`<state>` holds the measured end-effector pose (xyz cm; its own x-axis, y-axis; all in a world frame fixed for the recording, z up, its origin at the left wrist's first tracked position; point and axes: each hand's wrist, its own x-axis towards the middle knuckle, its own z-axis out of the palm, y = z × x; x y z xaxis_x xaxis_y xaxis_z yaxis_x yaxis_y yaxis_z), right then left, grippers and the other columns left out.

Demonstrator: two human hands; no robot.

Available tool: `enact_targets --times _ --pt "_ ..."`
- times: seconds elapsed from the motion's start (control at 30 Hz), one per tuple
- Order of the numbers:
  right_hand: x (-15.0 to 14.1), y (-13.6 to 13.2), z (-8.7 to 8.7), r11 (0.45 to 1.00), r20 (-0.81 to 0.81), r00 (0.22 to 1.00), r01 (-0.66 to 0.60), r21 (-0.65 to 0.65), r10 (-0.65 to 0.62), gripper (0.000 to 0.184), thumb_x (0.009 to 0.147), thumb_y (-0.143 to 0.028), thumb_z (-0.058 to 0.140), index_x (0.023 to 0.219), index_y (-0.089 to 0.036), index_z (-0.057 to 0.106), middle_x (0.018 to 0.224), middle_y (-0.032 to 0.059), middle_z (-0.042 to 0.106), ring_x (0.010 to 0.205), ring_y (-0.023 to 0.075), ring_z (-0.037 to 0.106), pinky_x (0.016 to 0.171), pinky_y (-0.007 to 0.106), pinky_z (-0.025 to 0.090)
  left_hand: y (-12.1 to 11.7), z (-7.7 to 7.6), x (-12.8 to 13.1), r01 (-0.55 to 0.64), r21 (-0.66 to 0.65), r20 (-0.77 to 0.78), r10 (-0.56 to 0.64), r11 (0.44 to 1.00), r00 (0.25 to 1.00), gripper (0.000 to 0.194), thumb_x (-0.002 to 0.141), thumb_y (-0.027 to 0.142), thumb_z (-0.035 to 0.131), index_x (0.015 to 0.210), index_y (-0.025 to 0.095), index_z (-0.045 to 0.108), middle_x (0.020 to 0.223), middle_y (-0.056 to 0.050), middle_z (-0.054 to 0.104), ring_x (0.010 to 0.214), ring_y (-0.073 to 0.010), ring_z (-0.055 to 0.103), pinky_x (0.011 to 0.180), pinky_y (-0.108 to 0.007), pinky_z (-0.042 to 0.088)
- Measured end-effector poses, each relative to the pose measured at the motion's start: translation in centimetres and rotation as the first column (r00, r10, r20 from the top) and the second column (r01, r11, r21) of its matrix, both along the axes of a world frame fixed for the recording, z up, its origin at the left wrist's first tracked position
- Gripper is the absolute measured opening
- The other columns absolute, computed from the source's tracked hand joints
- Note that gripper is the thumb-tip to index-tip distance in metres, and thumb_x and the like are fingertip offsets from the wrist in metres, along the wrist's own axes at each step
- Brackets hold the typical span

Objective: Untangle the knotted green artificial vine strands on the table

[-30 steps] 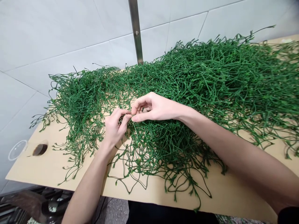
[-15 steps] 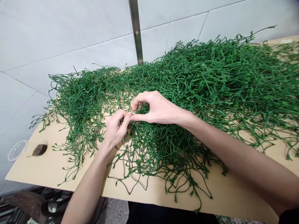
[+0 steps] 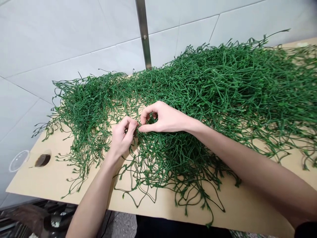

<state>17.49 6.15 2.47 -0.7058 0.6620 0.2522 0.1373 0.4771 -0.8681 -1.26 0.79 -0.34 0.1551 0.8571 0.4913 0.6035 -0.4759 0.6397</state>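
Thin green plastic stems [image 3: 173,148] with small budded tips lie in a tangled heap under and around both hands. My left hand [image 3: 122,134] is closed in a pinch of thumb and forefinger, with a bit of dark green stem showing by its fingers. Almost touching it from the right, my right hand [image 3: 164,117] curves over the heap, its thumb and forefinger tips brought close together. Whatever lies between the right fingertips is too small to make out.
The heap spreads over a tan board [image 3: 94,195] against a white tiled wall [image 3: 69,29]. A metal upright [image 3: 144,36] stands behind it. At the left are a small cup of dark liquid [image 3: 42,160] and a clear round lid [image 3: 19,161]. Dark objects [image 3: 32,216] sit below the board.
My right hand's forefinger has come down towards its thumb, narrowing the gap. The right hand has dropped slightly; my left hand stays in its pinch.
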Motion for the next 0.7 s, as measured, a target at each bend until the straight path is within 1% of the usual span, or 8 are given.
enact_targets --times 0.07,0.13,0.27,0.37,0.5,0.6,0.7 --pt "-0.18 -0.02 -0.25 1.0 -0.027 1.0 0.008 0.007 -0.008 0.002 0.067 -0.014 0.065 0.068 -0.013 0.064 0.07 -0.0015 0.064 0.068 0.0096 0.054 0.067 0.025 0.041 -0.01 0.07 -0.01 0.024 0.0 0.004 -0.024 1.0 1.0 0.026 0.095 0.034 0.05 0.074 0.018 0.054 0.053 0.005 0.052 0.043 -0.0075 0.047 0.043 -0.019 0.034" --pt "-0.28 -0.04 -0.38 0.999 -0.065 0.998 0.018 -0.028 -0.019 0.003 0.064 -0.012 0.063 0.066 -0.014 0.062 0.069 -0.0014 0.063 0.065 0.0093 0.053 0.064 0.025 0.041 -0.01 0.11 -0.01 0.032 0.007 -0.006 -0.032 0.999 0.999 0.022 0.093 0.032 0.052 0.076 0.019 0.053 0.055 0.004 0.055 0.045 -0.0081 0.049 0.045 -0.019 0.036" --pt "-0.12 0.06 -0.19 0.985 -0.107 0.994 -0.002 -0.174 -0.017 0.011 0.064 -0.012 0.066 0.073 -0.013 0.059 0.069 -0.0018 0.06 0.062 0.0077 0.05 0.061 0.024 0.041 0.06 0.03 0.02 0.009 0.019 -0.016 -0.009 1.0 1.0 0.019 0.093 0.029 0.054 0.077 0.019 0.055 0.057 0.004 0.057 0.046 -0.0084 0.05 0.047 -0.02 0.038" --pt "0.09 0.22 -0.01 0.954 -0.083 0.995 -0.081 -0.288 0.06 0.018 0.067 -0.013 0.068 0.08 -0.014 0.055 0.065 -0.005 0.054 0.059 0.006 0.046 0.057 0.022 0.037 0.14 -0.08 0.07 -0.006 0.023 -0.023 0.006 1.0 1.0 0.016 0.092 0.026 0.055 0.077 0.018 0.056 0.059 0.004 0.059 0.048 -0.0081 0.052 0.048 -0.02 0.038" --pt "0.14 0.42 -0.12 0.936 -0.039 0.985 -0.173 -0.307 0.169 0.024 0.069 -0.011 0.067 0.086 -0.016 0.052 0.059 -0.0102 0.044 0.053 0.0043 0.034 0.051 0.02 0.026 0.16 -0.11 0.04 0.03 0.078 -0.052 -0.026 0.996 0.998 0.016 0.09 0.022 0.056 0.076 0.017 0.058 0.064 0.001 0.06 0.058 -0.01 0.056 0.052 -0.02 0.04" --pt "0.17 0.49 -0.07 0.929 0.027 0.984 -0.158 -0.335 0.177 0.019 0.071 -0.013 0.067 0.086 -0.014 0.056 0.056 -0.0105 0.043 0.05 0.0038 0.032 0.049 0.021 0.024 0.12 -0.05 -0.17 0.104 0.1 -0.082 -0.096 0.99 0.992 0.021 0.092 0.024 0.054 0.074 0.016 0.062 0.064 0.0 0.057 0.06 -0.0114 0.054 0.054 -0.023 0.041" --pt "0.42 0.5 0.22 0.935 0.087 0.981 -0.133 -0.329 0.171 0.016 0.07 -0.02 0.072 0.078 -0.012 0.061 0.054 -0.0093 0.044 0.049 0.0034 0.031 0.049 0.021 0.022 0.13 -0.02 -0.4 0.15 0.115 -0.09 -0.14 0.982 0.986 0.019 0.089 0.023 0.059 0.071 0.016 0.065 0.063 0.0 0.054 0.059 -0.0113 0.05 0.053 -0.024 0.041"
